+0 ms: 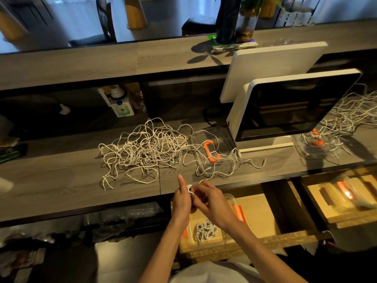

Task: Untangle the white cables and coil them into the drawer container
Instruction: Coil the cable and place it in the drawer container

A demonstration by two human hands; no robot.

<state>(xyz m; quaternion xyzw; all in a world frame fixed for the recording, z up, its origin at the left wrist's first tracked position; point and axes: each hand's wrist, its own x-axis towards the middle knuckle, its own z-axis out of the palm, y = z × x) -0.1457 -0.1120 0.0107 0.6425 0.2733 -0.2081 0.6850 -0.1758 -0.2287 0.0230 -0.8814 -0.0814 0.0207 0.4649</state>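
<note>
Our left hand (pixel 182 198) and right hand (pixel 210 203) pinch a small white cable coil (pixel 190 189) above the open drawer container (pixel 231 198). Tangled cables (pixel 142 148) sprawl on the desk (pixel 61 180) beyond.

Dim grey wooden counter (pixel 61 180), chairs (pixel 104 21) beyond

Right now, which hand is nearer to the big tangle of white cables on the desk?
Left. The left hand is just below the tangle's lower right edge, its forefinger pointing toward it. The right hand is further right, over the open drawer.
</note>
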